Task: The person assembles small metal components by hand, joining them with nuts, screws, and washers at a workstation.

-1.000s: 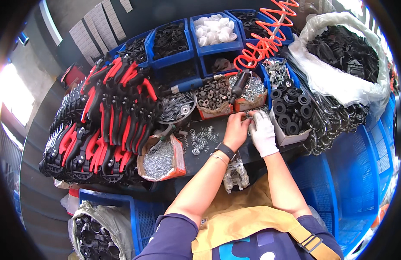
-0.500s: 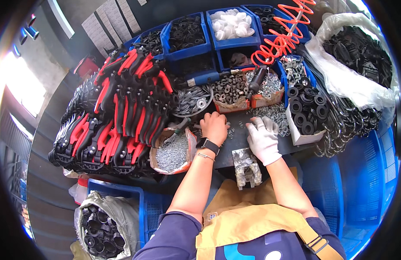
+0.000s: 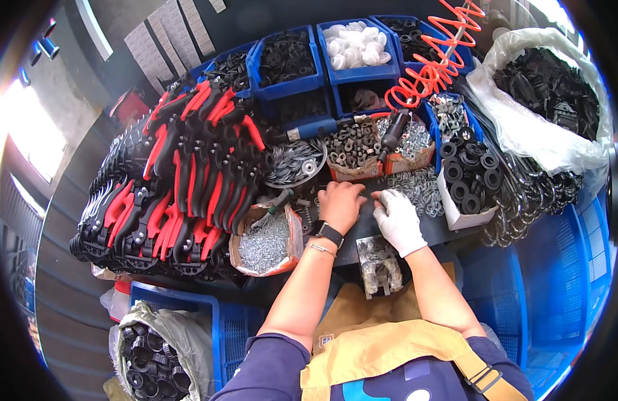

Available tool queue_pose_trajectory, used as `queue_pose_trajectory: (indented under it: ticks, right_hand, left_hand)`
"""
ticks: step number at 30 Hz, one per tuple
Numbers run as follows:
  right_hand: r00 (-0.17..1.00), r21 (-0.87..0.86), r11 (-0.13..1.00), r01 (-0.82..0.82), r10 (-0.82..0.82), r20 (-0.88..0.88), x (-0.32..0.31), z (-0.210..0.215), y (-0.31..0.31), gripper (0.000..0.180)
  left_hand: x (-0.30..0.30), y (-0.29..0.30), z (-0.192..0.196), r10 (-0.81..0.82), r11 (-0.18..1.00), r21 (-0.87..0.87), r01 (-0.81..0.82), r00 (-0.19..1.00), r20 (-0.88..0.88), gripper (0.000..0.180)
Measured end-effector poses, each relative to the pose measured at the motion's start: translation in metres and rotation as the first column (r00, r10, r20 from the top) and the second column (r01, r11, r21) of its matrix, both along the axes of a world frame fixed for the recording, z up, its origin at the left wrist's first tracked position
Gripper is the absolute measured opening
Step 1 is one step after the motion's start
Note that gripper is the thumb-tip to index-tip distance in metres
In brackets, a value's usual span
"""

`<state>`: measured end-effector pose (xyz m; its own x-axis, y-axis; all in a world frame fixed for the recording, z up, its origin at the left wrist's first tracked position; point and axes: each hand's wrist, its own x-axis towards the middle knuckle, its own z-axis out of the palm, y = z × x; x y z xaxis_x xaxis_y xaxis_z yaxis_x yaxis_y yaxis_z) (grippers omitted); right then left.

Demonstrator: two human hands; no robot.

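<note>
Left hand (image 3: 339, 204), head view: bare, fingers half curled, tips down by the desk (image 3: 364, 224) just in front of the carton of dark nuts (image 3: 356, 172); whether it pinches anything I cannot tell, the fingers cover it. Right hand (image 3: 397, 220), in a white glove, fingers bent inward, tips near the left ones with a narrow gap between; its hold, too, I cannot make out from where I stand. Change noted: a second ago the fingertips were together, half a second ago the hands had parted, the left out toward the loose coil springs (image 3: 305, 212); now the left has come back across and the gap has closed up. Springs lie left of the left hand, partly hidden by it; the pile of small bright metal parts (image 3: 419, 190) spreads just beyond the glove, to its right. I judge the work sits at the fingertips among small parts. Metal fixture (image 3: 372, 250) stands nearer the body, between the forearms, neither hand on it. Black driver (image 3: 392, 134) lies over the cartons, untouched.
</note>
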<state>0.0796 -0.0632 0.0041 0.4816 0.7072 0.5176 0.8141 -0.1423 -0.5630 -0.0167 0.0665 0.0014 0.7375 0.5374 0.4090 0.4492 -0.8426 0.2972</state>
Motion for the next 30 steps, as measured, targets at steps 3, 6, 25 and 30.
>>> queue_pose_trajectory:
  ticks: [3, 6, 25, 30]
  right_hand:
    - [0.961, -0.047, 0.999, 0.016, -0.003, 0.277, -0.003, 0.000, -0.004, 0.022]
    - [0.962, -0.036, 0.999, 0.004, 0.006, 0.273, -0.005, 0.002, -0.007, 0.025]
    - [0.021, 0.311, 0.946, -0.091, 0.314, -0.949, -0.003, 0.021, -0.025, 0.023]
    - [0.646, 0.291, 0.931, -0.219, 0.362, -0.672, -0.011, 0.014, -0.026, 0.025]
  left_hand:
    - [0.008, 0.002, -0.001, 0.002, 1.000, -0.023, -0.004, 0.993, -0.119, 0.026]
    - [0.000, 0.008, -0.008, 0.032, 0.955, -0.290, 0.055, 0.958, 0.285, 0.024]
    - [-0.022, -0.061, 0.007, 0.112, 0.541, -0.681, 0.494, 0.760, 0.640, 0.022]
    - [-0.016, -0.058, -0.002, 0.219, 0.653, -0.701, 0.288, 0.814, 0.538, 0.017]
